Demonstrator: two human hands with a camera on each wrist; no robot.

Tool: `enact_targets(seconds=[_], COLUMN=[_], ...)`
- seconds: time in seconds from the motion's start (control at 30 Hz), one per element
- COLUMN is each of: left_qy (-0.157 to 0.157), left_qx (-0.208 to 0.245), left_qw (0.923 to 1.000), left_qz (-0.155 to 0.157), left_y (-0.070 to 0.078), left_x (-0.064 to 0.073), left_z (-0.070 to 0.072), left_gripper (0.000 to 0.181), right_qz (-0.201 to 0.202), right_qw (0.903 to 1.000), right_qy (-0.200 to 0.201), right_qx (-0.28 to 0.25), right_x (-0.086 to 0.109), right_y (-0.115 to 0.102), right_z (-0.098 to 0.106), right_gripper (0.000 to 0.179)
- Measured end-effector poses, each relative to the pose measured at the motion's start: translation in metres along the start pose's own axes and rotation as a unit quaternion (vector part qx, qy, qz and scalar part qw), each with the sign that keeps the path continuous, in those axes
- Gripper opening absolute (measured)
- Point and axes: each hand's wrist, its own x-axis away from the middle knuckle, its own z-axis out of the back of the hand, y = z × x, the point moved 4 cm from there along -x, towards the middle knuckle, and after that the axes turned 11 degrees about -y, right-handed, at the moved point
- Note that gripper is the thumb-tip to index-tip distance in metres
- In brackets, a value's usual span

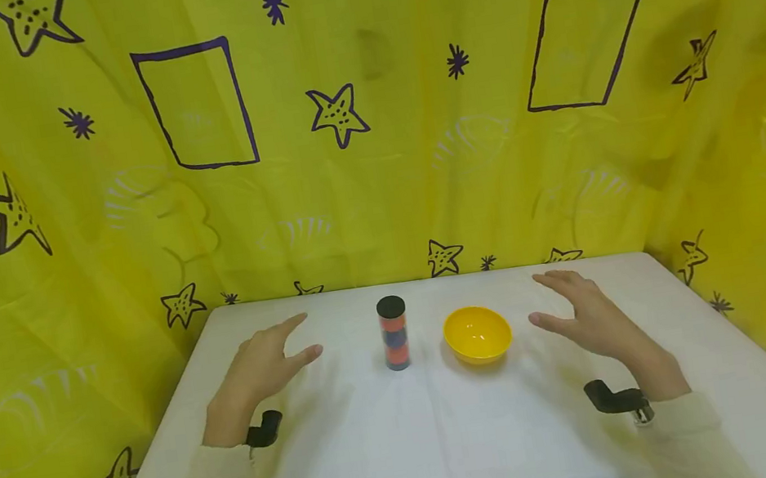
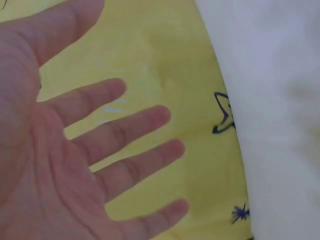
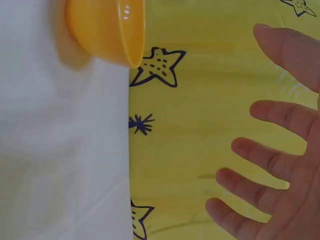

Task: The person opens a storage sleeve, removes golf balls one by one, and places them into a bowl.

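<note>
A clear cylinder with a black lid [image 1: 394, 335] stands upright on the table, with red and dark bands showing inside. To its right sits a yellow bowl [image 1: 477, 335], its glossy inside facing up; part of this bowl [image 3: 105, 27] also shows at the top of the right wrist view. My left hand [image 1: 266, 362] is held over the left side of the table, fingers spread and holding nothing; the left wrist view shows its bare palm [image 2: 55, 165]. On the other side, my right hand [image 1: 588, 316] hovers to the right of the bowl, fingers apart, nothing in it.
A white cloth covers the table [image 1: 385, 453]. Yellow curtains [image 1: 389, 180] with dark stars and frames hang behind it and along both sides. Black wrist mounts [image 1: 615, 398] are strapped at both cuffs.
</note>
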Motion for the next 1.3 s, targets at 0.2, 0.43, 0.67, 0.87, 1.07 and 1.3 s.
enact_targets(seconds=[0.2, 0.43, 0.67, 0.87, 1.07, 1.3], left_qy=[0.087, 0.2, 0.203, 0.161, 0.109, 0.057], left_qx=[0.115, 0.169, 0.168, 0.181, 0.166, 0.192], left_qw=[0.9889, 0.9648, 0.9645, 0.9703, 0.98, 0.9797], left_qz=[-0.037, -0.02, -0.012, -0.003, -0.008, -0.015], left_y=[0.016, 0.035, 0.047, 0.054, 0.062, 0.072], left_x=[-0.01, -0.021, -0.03, -0.041, -0.049, -0.057], left_z=[0.009, 0.003, -0.017, -0.04, -0.065, -0.084], left_gripper=[0.051, 0.028, 0.019, 0.03, 0.042, 0.056], right_qz=[0.06, 0.092, 0.106, 0.124, 0.142, 0.139], right_qw=[0.9966, 0.993, 0.9926, 0.9912, 0.9874, 0.9847], right_qy=[0.035, 0.048, 0.035, 0.01, -0.018, -0.066], right_qx=[-0.044, -0.056, -0.046, -0.046, -0.066, -0.082], right_x=[-0.005, -0.01, -0.012, -0.014, -0.014, -0.016], right_y=[-0.019, -0.029, -0.035, -0.041, -0.047, -0.054], right_z=[-0.004, -0.019, -0.033, -0.042, -0.051, -0.064], right_gripper=[0.047, 0.03, 0.023, 0.017, 0.013, 0.017])
